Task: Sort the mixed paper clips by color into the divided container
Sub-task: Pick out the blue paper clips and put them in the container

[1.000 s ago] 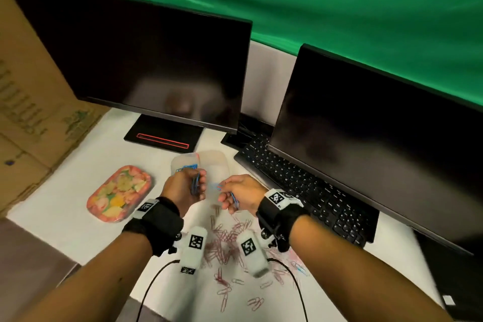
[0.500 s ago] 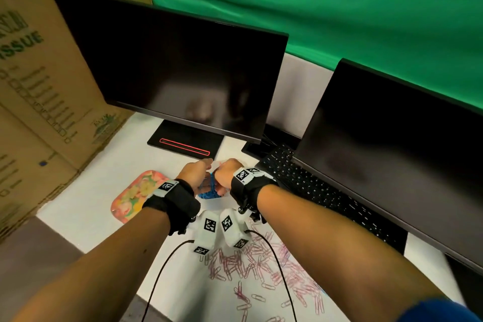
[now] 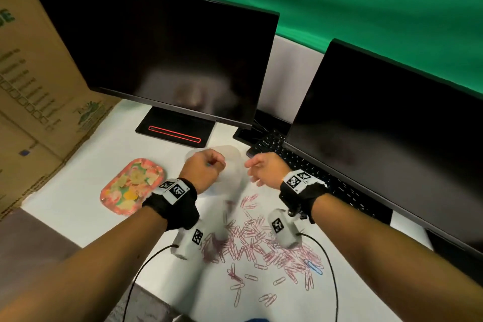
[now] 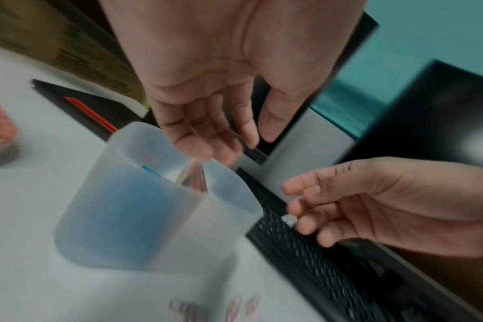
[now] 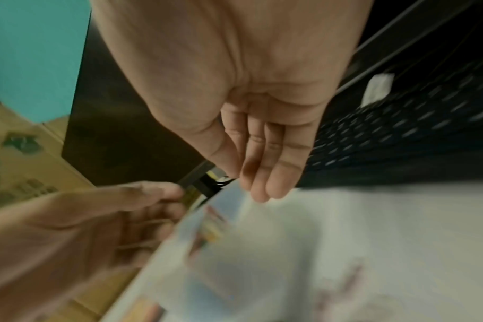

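My left hand (image 3: 204,170) hovers over the frosted divided container (image 3: 230,165), which stands on the white surface (image 3: 78,191) toward its far edge, just in front of the left monitor's stand (image 3: 175,129). From the head view that hand looks balled up, with a speck of blue at the knuckles; from the left wrist its fingers (image 4: 204,139) hang loosely bent above the container's rim and I cannot see them gripping anything. My right hand (image 3: 264,168) is just to the right of the container, apart from it, fingers relaxed and holding nothing, over the near end of the black keyboard (image 3: 308,172).

Through the container's wall one section shows blue, with a blue clip (image 4: 149,169) at its top, and the next section shows pinkish clips; both wrist views are blurred.

The heap of pink paper clips (image 3: 261,240) lies on the surface toward the near edge, between my forearms, with one blue paper clip (image 3: 315,268) at its right side. A flowered tray (image 3: 132,185) sits toward the left edge.
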The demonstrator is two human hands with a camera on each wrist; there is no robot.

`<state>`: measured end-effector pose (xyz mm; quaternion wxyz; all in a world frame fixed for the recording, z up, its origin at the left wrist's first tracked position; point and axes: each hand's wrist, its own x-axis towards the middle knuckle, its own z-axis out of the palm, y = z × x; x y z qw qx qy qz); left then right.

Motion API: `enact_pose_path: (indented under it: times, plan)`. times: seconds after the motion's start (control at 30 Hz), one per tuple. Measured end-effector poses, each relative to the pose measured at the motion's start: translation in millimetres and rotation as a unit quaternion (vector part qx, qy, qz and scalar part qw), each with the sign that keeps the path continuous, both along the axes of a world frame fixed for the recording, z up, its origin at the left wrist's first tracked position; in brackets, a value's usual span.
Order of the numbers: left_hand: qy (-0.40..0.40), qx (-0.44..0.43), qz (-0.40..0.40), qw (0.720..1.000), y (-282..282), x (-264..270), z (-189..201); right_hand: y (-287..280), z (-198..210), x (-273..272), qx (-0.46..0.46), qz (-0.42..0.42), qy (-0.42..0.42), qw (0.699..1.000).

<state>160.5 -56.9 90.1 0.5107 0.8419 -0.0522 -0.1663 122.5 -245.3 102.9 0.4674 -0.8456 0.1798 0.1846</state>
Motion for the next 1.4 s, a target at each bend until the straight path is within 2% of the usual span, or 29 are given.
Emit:
enact_pose_path:
  times: [0.1,0.2,0.27,0.33,0.47,0.63,1.03,1.27,1.4]
  plan:
    - [-0.031,0.061,-0.15,0.986,-21.8,-31.5,-10.8,-45.0,-16.2,-48.7,-0.146,0.005,0.023,0.989]
    - [-0.045,0.105,-0.259,0.959,-50.0,-62.8,-24.9,-71.4,-31.1,-103.4,-0.264,0.035,0.068,0.961]
    - [-0.056,0.156,-0.311,0.936,-64.4,-79.7,-35.2,-78.8,-45.2,-140.4,-0.314,0.089,0.102,0.94]
    - [-0.062,0.193,-0.335,0.92,-78.6,-92.7,-45.5,-80.4,-60.0,-175.6,-0.317,0.128,0.118,0.932]
    - [-0.057,0.255,-0.329,0.907,-104.1,-108.5,-63.6,-77.0,-83.6,-220.4,-0.302,0.095,0.087,0.945]
    - [-0.068,0.318,-0.336,0.884,-113.3,-114.1,-82.0,-75.2,-91.9,-228.0,-0.308,0.067,0.055,0.947]
    - [-0.061,0.336,-0.264,0.902,-107.8,-99.2,-82.8,-77.2,-92.5,-231.7,-0.272,0.074,0.052,0.958]
    - [-0.096,0.421,-0.32,0.843,-123.0,-106.8,-89.1,-76.8,-89.7,-229.6,-0.301,0.101,0.058,0.946]
    - [-0.089,0.424,-0.33,0.839,-122.9,-105.5,-90.9,-76.2,-88.5,-228.3,-0.313,0.124,0.061,0.939]
